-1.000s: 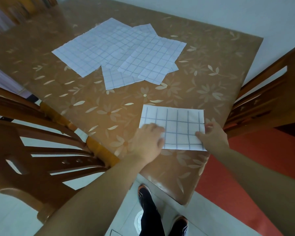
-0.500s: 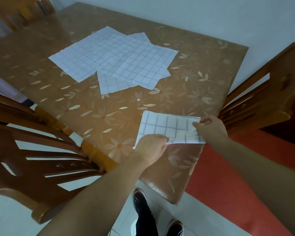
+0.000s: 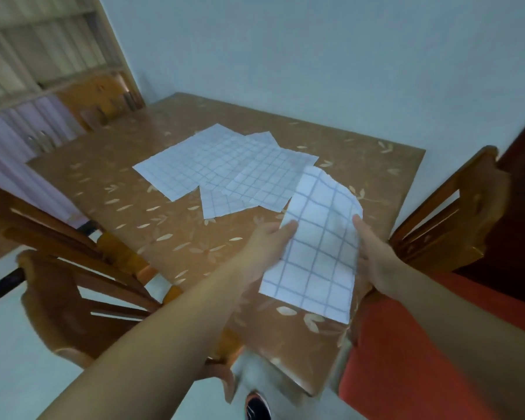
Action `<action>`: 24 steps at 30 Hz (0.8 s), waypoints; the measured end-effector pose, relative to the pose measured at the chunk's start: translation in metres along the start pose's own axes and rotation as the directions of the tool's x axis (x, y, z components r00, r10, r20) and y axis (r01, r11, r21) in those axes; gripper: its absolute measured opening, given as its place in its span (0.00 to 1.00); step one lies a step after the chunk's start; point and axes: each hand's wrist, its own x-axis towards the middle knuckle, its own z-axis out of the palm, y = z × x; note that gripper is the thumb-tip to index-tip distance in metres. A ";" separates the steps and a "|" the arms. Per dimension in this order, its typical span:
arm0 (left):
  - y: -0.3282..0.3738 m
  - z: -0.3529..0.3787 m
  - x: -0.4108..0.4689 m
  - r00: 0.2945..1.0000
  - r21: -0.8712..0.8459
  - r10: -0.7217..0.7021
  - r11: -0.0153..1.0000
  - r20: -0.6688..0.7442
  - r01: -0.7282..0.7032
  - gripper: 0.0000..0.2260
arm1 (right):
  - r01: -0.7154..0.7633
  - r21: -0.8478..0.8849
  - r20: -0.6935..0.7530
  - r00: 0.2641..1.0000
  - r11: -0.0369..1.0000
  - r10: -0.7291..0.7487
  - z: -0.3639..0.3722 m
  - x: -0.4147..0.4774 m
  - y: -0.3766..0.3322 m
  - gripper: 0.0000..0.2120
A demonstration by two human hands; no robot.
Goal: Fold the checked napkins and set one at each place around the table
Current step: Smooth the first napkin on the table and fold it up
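A white napkin with blue checks (image 3: 319,247) is held up off the table between both hands, its far end curling upward. My left hand (image 3: 269,245) grips its left edge and my right hand (image 3: 373,253) grips its right edge. Three more checked napkins (image 3: 225,168) lie unfolded and overlapping in the middle of the brown flower-patterned table (image 3: 170,231).
A wooden chair (image 3: 70,277) stands at the table's left side and another wooden chair (image 3: 449,225) at the right. The table's near corner sits below my hands, above a red floor area (image 3: 406,359). A shelf unit (image 3: 43,71) stands far left.
The napkin lay flat and folded on the table under both hands; both hands have since lifted it into the air. The view has tilted upward.
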 end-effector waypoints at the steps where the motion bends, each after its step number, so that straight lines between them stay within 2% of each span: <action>1: -0.002 -0.001 0.000 0.999 -0.056 -0.035 0.998 -0.019 0.034 0.18 | -0.063 0.055 0.092 0.994 0.996 0.058 0.003 -0.002 0.006 0.25; 2: -0.006 -0.003 -0.001 0.997 -0.107 -0.070 0.992 -0.031 0.067 0.17 | -0.101 0.067 0.181 0.980 0.993 0.088 0.006 -0.003 0.012 0.24; 3: -0.011 -0.005 -0.001 0.994 -0.145 -0.100 0.985 -0.052 0.091 0.16 | -0.117 0.054 0.201 0.974 0.992 0.104 0.007 -0.003 0.019 0.25; 6: -0.037 -0.009 -0.003 0.967 -0.180 -0.209 0.967 -0.144 0.182 0.17 | -0.114 -0.016 0.097 0.989 0.993 0.115 0.009 0.003 0.038 0.22; 9: -0.068 -0.010 -0.004 0.937 -0.159 -0.309 0.945 -0.163 0.284 0.22 | -0.086 -0.133 0.031 0.995 0.987 0.090 0.006 0.004 0.051 0.17; 11: -0.081 -0.011 -0.005 0.919 -0.192 -0.360 0.925 -0.160 0.329 0.19 | -0.068 -0.183 0.002 0.998 0.981 0.070 0.005 0.003 0.056 0.16; 13: -0.084 -0.011 -0.007 0.907 -0.280 -0.386 0.901 -0.169 0.332 0.11 | -0.049 -0.171 -0.053 0.998 0.984 0.040 0.005 0.004 0.061 0.20; 15: -0.087 -0.011 -0.006 0.905 -0.319 -0.393 0.889 -0.162 0.329 0.11 | -0.027 -0.125 -0.147 0.989 0.992 0.009 0.004 0.007 0.064 0.25; 17: -0.088 -0.011 -0.007 0.908 -0.338 -0.385 0.887 -0.167 0.314 0.11 | 0.027 -0.087 -0.184 0.982 0.996 -0.042 0.004 0.007 0.062 0.17; 20: -0.087 -0.011 -0.003 0.899 -0.346 -0.371 0.896 -0.234 0.280 0.10 | 0.075 -0.141 -0.170 0.980 0.987 -0.099 0.005 0.004 0.056 0.06; 24: -0.083 -0.010 0.005 0.877 -0.312 -0.332 0.923 -0.348 0.225 0.04 | 0.114 -0.257 -0.183 0.969 0.960 -0.164 0.000 0.004 0.050 0.05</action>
